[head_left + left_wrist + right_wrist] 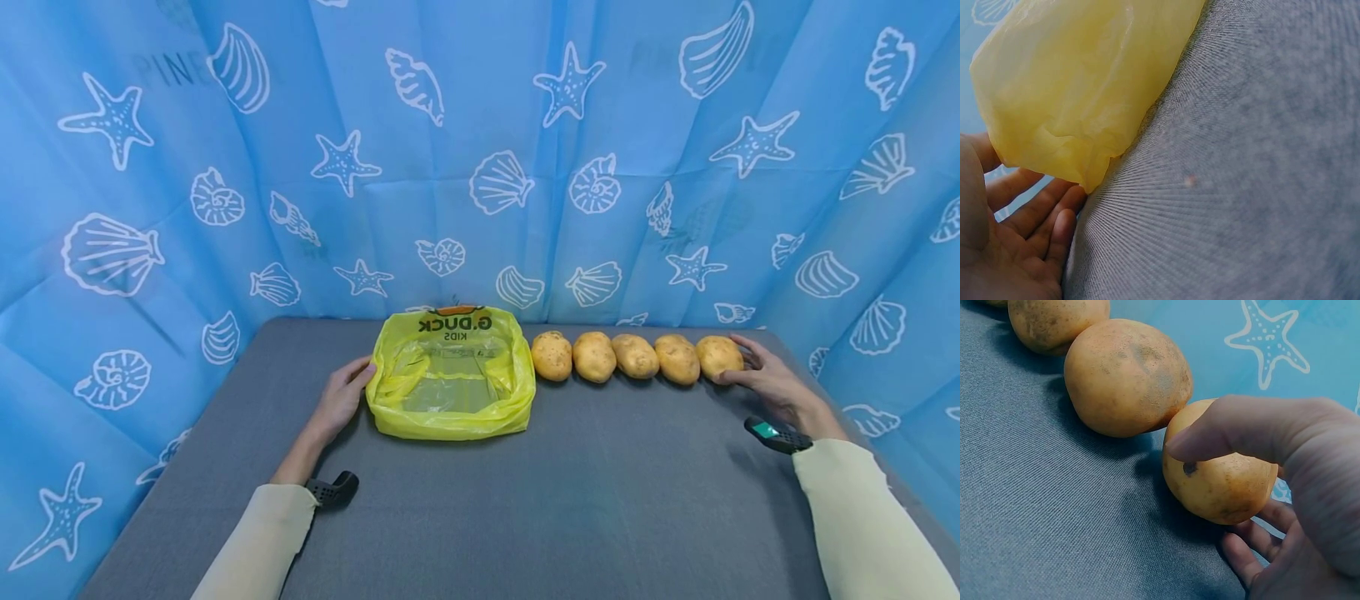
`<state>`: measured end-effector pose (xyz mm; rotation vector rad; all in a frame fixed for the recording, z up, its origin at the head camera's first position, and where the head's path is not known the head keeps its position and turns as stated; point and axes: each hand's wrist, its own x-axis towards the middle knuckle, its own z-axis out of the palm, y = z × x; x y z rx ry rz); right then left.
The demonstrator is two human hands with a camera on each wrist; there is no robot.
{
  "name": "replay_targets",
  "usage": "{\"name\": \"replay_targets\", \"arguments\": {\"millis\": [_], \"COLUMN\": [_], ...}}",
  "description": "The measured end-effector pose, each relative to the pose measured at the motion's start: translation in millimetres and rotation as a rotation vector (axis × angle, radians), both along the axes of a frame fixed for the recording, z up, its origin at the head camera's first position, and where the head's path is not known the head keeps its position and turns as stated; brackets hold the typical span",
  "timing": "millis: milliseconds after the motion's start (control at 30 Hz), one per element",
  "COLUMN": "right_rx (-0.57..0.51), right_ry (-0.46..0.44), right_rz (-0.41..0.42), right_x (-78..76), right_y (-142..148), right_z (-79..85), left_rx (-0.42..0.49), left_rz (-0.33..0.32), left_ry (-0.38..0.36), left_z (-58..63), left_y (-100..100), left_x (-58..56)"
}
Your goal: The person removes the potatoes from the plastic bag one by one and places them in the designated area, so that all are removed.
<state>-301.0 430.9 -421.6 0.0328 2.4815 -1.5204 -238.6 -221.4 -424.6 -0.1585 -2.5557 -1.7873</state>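
Note:
A yellow plastic bag (450, 421) stands on the grey table with its mouth spread wide and dark "G.DUCK KIDS" lettering on its far side. My left hand (347, 400) is at the bag's left side, its fingers loosely extended against the plastic; in the left wrist view the tip of the thumb is partly hidden by the bag. Several potatoes form a row to the right of the bag. At the row's right end, my right hand (772, 382) holds the last potato (1229, 487), thumb across its near side and fingers around the far side.
The other potatoes, from the one beside the bag (552, 357) to the one beside the held potato (677, 360), sit close together near the table's back edge. A blue curtain (495, 125) with shell and starfish prints hangs behind and around the grey table (570, 500).

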Motion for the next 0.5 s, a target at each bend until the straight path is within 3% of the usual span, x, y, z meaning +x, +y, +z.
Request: {"name": "replay_targets", "arguments": {"millis": [167, 400, 500], "right_rx": [-0.001, 0.003, 0.054], "right_ry": [0.009, 0.035, 0.08], "right_rz": [-0.009, -0.032, -0.059], "right_x": [1.4, 3.1, 7.6], "right_y": [1.4, 0.1, -5.9], "right_z": [-2.0, -6.5, -5.0], "left_rx": [-0.006, 0.007, -0.004], "left_rz": [-0.002, 0.0, 0.003], "left_ry": [0.006, 0.022, 0.047], "left_z": [-3.8, -35.0, -40.6], "left_y": [-0.7, -13.7, -17.4], "left_x": [-3.5, -20.4, -20.7]}}
